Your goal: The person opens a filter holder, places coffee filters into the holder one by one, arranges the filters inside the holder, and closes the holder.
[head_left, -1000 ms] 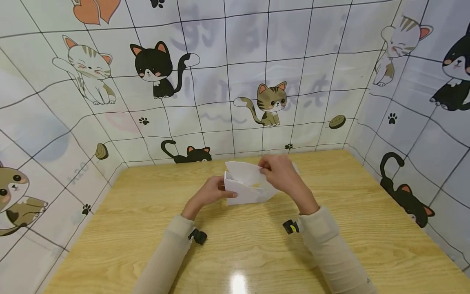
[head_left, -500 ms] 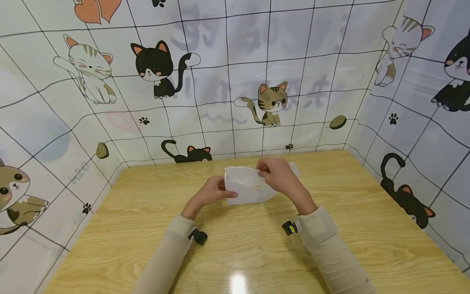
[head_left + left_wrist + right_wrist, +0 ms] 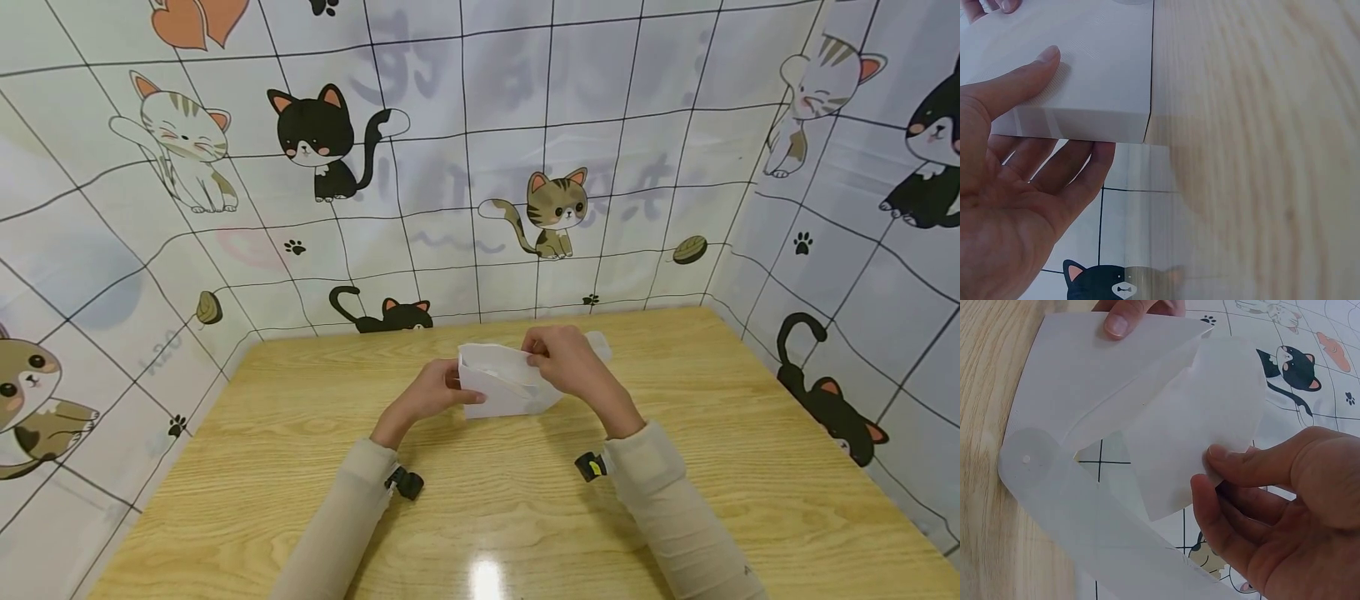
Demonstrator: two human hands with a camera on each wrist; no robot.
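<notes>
A small white paper box [image 3: 501, 402] stands on its edge near the back of the table, its top gaping. My left hand [image 3: 431, 390] grips its left end, thumb on the front face and fingers round behind; the left wrist view shows the thumb flat on the box's lightly textured wall [image 3: 1104, 56]. Between thumb and fingertips my right hand [image 3: 567, 360] pinches the round-edged flap [image 3: 1210, 412], which slants across the opening. A translucent plastic strap handle [image 3: 1116, 531] is fixed to the box's lower corner by a round end, and stretches out behind the right hand.
The light wood table [image 3: 480, 500] reaches back to a white cloth backdrop [image 3: 450, 167] with a black grid and cartoon cats, which also closes off both sides. Small black cameras sit at the left cuff [image 3: 405, 482] and right cuff [image 3: 591, 467].
The flap has come down over the box's opening, and the right hand pinching it has sunk slightly and shifted a little left. The left hand and the box have stayed put.
</notes>
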